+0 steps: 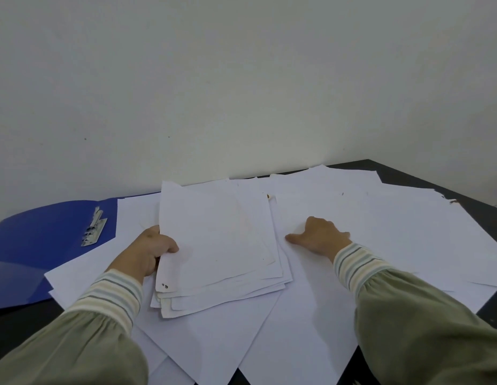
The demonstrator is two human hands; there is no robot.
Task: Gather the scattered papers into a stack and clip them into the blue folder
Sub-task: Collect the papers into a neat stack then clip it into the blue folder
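On the dark table (480, 215), your left hand (147, 252) pinches the partial white paper stack (216, 245); your right hand's (321, 236) spread fingers (293, 238) press a loose white sheet (380, 232). Gathering is midway, I judge: slide that sheet onto the stack.

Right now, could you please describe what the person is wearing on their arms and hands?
Both hands are bare: no gloves, rings or watch show on the left hand or the right hand. Each arm wears a loose, sage-green sleeve, the left sleeve and right sleeve alike, gathered into a fitted cuff striped in cream, pale blue and grey.
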